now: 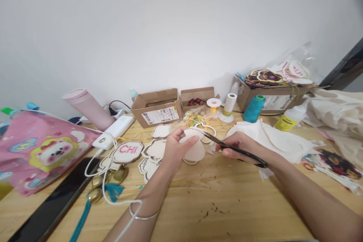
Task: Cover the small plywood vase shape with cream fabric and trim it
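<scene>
My left hand (179,144) grips a cream rounded cutout (195,151) with a scalloped edge, thumb on its face. Whether it is fabric, wood or both I cannot tell. Black-handled scissors (236,149) are in my right hand (239,144), their blades at the upper right edge of the cutout. Small pale scraps (211,148) lie under the blades. Left of my left hand, several cloud-shaped wooden pieces (153,157) overlap on the table. White cloth (272,143) spreads behind my right hand.
An open cardboard box (157,100) stands at the back, a fuller box (272,96) to its right. Nearby are a teal thread cone (254,109) and a yellow-labelled bottle (290,118). At left are a pink bag (48,147), white power bank (113,132), phone (56,200) and "CHI" patch (127,152).
</scene>
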`<state>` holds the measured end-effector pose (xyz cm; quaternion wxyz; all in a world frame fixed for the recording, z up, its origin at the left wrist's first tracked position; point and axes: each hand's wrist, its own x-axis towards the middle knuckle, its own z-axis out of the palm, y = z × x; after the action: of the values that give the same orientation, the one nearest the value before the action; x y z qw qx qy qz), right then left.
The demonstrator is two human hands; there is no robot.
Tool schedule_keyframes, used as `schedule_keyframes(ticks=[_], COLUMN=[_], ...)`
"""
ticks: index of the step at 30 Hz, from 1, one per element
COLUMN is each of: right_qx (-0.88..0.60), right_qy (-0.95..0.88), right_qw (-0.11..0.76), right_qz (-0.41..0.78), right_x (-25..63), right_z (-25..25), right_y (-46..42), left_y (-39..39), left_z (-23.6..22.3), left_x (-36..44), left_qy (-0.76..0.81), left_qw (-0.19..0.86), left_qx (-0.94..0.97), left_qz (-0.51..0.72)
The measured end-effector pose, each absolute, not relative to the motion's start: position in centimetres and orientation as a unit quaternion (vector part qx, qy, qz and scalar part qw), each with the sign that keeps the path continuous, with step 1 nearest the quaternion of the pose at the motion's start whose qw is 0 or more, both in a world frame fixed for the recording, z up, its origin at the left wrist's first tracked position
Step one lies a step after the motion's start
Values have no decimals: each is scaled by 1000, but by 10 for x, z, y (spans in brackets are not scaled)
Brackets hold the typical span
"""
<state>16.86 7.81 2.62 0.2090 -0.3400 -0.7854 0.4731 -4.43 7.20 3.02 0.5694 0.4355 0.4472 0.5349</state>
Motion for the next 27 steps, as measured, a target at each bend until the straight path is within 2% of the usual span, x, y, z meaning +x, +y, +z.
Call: schedule_keyframes(ticks=[7, 27], right_qx=[-368, -353], right_qy=[-834, -821], right_qw=[191, 175], right_qz=[365, 414], right_x=[169, 175], right_z=[36, 33], right_y=[79, 81], left_y=[72, 74], left_z=[28, 27], left_x=[-46, -49], left_qy=[450, 455], left_qw=[568, 557], left_qx=[447, 471], left_qz=[524, 510])
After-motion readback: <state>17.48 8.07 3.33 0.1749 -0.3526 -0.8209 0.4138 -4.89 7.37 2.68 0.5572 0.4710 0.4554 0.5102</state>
